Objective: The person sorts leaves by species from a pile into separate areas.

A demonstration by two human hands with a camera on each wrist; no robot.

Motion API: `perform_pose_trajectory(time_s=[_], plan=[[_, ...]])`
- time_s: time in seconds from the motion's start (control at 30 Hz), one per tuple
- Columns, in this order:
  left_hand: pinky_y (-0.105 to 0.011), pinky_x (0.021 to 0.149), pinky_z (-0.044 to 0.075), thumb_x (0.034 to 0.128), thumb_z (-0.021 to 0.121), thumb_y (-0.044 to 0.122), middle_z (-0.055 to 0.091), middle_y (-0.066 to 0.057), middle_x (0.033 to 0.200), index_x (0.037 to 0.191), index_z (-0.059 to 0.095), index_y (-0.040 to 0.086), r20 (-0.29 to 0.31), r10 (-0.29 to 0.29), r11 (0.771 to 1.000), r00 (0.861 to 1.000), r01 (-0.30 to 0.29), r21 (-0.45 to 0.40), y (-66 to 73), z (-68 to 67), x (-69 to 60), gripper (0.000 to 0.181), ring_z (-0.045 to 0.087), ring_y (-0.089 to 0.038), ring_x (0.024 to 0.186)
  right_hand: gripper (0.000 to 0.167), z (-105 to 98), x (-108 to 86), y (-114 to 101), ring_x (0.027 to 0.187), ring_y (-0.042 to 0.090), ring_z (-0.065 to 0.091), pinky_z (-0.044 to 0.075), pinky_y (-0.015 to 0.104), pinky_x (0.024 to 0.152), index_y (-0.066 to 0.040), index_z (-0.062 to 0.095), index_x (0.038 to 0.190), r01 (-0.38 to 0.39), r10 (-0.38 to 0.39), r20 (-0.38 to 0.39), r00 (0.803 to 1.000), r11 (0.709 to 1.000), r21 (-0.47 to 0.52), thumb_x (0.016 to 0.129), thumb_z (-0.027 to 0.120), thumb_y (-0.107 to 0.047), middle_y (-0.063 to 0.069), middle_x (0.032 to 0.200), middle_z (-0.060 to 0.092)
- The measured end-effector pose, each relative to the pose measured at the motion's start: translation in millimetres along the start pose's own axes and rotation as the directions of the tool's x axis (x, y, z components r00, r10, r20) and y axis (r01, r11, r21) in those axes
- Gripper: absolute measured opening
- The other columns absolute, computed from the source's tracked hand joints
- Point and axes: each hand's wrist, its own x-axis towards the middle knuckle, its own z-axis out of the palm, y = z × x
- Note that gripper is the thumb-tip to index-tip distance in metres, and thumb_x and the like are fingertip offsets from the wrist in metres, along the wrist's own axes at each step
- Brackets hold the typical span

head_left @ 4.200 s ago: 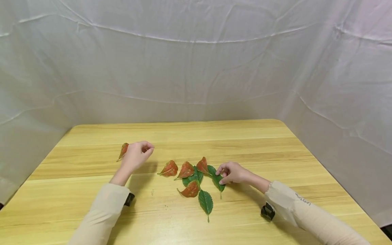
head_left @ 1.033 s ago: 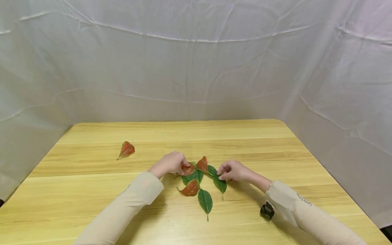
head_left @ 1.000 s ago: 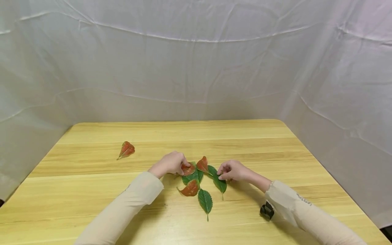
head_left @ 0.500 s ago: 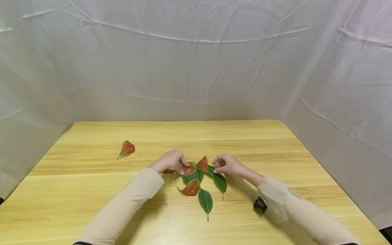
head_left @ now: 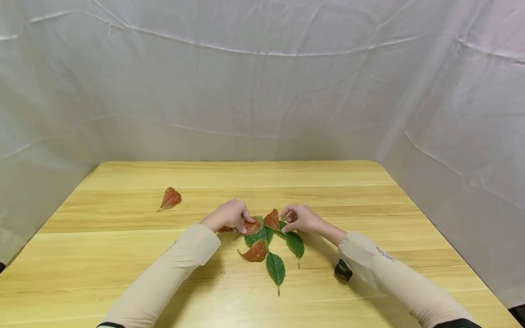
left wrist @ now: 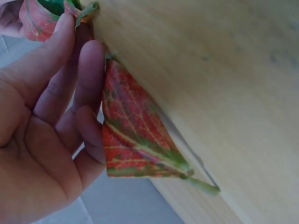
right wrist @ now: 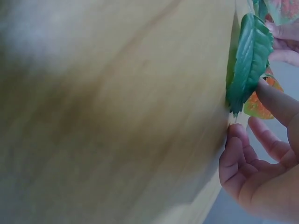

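The left hand [head_left: 230, 216] pinches a red leaf [head_left: 253, 226] that lies over a green leaf [head_left: 260, 235] at mid-table. In the left wrist view, another red leaf [left wrist: 135, 126] stands beside that hand's curled fingers. The right hand [head_left: 304, 219] hovers at the upper end of a green leaf [head_left: 295, 243], next to a red leaf [head_left: 272, 219]. In the right wrist view, its thumb is near or touching the green leaf [right wrist: 252, 58], its other fingers loosely bent with nothing between them. Whether the thumb touches is unclear.
Below the hands lie a red leaf [head_left: 255, 252] and a green leaf [head_left: 275, 269]. One red leaf [head_left: 170, 198] lies apart at the left of the wooden table [head_left: 348, 182]. Pale cloth [head_left: 262, 91] hangs behind and at the sides.
The left hand has come from the left side of the table to the red leaf in the middle. The right hand has shifted slightly up and left along the green leaf.
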Motion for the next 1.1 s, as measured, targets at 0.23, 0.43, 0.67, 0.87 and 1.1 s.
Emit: perform_pose_trajectory(time_s=[0.23, 0.43, 0.67, 0.87, 1.1], plan=[[-0.024, 0.047, 0.047, 0.0690, 0.074, 0.003, 0.064, -0.005, 0.104, 0.095, 0.072, 0.012, 0.000, -0.010, 1.000, 1.000, 0.010, 0.024, 1.8, -1.0, -0.5, 0.028, 0.058, -0.018, 0.049, 0.034, 5, 4.1, 1, 0.061, 0.011, 0.043, 0.040, 0.024, 0.058, 0.000, 0.057, 0.094, 0.002, -0.002, 0.005, 1.000, 0.999, -0.035, 0.066, 0.077, -0.003, 0.000, 0.067, 0.048], [-0.025, 0.046, 0.047, 0.0691, 0.074, 0.003, 0.064, -0.005, 0.103, 0.096, 0.071, 0.012, 0.000, -0.003, 0.999, 1.000, 0.003, 0.036, 2.0, -1.2, -1.0, 0.028, 0.058, -0.018, 0.049, 0.033, 7, 5.2, 0, 0.057, 0.010, 0.043, 0.039, 0.023, 0.054, 0.001, 0.056, 0.093, -0.038, 0.038, 0.012, 0.999, 0.999, 0.002, 0.067, 0.075, 0.001, 0.001, 0.063, 0.049], [-0.024, 0.044, 0.045, 0.0687, 0.074, 0.003, 0.064, -0.004, 0.103, 0.096, 0.072, 0.012, -0.010, 0.006, 0.999, 1.000, -0.006, 0.043, 1.8, -0.2, -1.5, 0.029, 0.055, -0.017, 0.045, 0.020, 6, 5.0, 3, 0.051, 0.009, 0.044, 0.038, 0.022, 0.050, 0.005, 0.055, 0.091, -0.073, 0.071, 0.025, 0.997, 0.993, 0.097, 0.074, 0.065, 0.007, 0.002, 0.058, 0.051], [-0.025, 0.046, 0.046, 0.0689, 0.074, 0.003, 0.064, -0.004, 0.102, 0.095, 0.072, 0.012, -0.007, 0.016, 0.999, 1.000, -0.015, 0.035, 1.6, -0.4, -1.7, 0.028, 0.056, -0.018, 0.045, 0.018, 0, 3.4, 2, 0.052, 0.011, 0.043, 0.038, 0.023, 0.051, 0.007, 0.055, 0.095, -0.070, 0.069, 0.012, 0.998, 0.989, 0.131, 0.079, 0.062, 0.006, 0.003, 0.060, 0.050], [-0.024, 0.045, 0.046, 0.0682, 0.074, 0.002, 0.065, -0.004, 0.102, 0.095, 0.072, 0.012, -0.004, 0.015, 1.000, 1.000, -0.015, 0.025, 0.4, -1.2, -2.0, 0.029, 0.053, -0.016, 0.043, 0.013, -8, 3.0, 3, 0.053, 0.013, 0.044, 0.039, 0.025, 0.050, 0.008, 0.055, 0.095, -0.043, 0.036, 0.040, 0.999, 0.983, 0.181, 0.083, 0.052, 0.007, 0.005, 0.063, 0.051]])
